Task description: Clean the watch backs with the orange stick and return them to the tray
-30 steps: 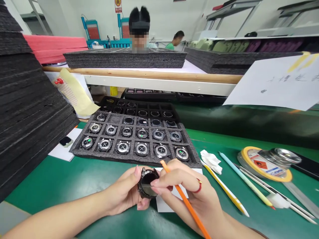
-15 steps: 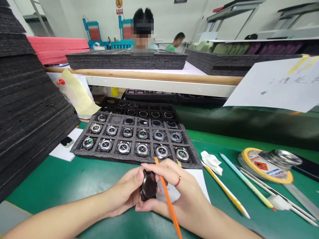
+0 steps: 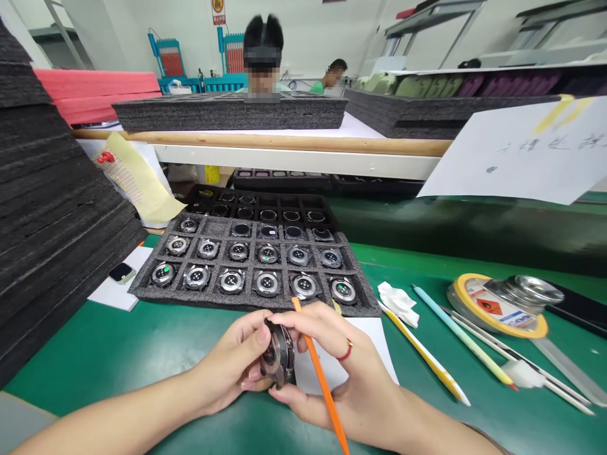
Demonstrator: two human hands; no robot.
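A dark round watch case (image 3: 279, 355) without a strap stands on edge between my two hands, above the green table. My left hand (image 3: 244, 354) grips its left side with the thumb on the face. On the other side my right hand (image 3: 332, 360) touches the top and bottom edges with its fingertips. An orange plastic stick (image 3: 324, 379) is also held in my right hand, slanting down toward me. Just behind lies a grey foam tray (image 3: 190, 297) with several watch cases in its compartments, most with their sensor backs up.
Right of my hands lie a yellow-white pen (image 3: 427, 354), a blue-green pen (image 3: 462, 335), crumpled tissue (image 3: 398, 303) and a tape roll (image 3: 497, 306) with a metal-topped container. Black foam sheets (image 3: 61, 208) are stacked at left. A shelf (image 3: 294, 158) crosses ahead; a person (image 3: 263, 57) sits beyond it.
The watch case has turned in my hands, from its dark glass face showing to its side edge and rim showing. My right fingers have shifted slightly along it. The view has moved a little.
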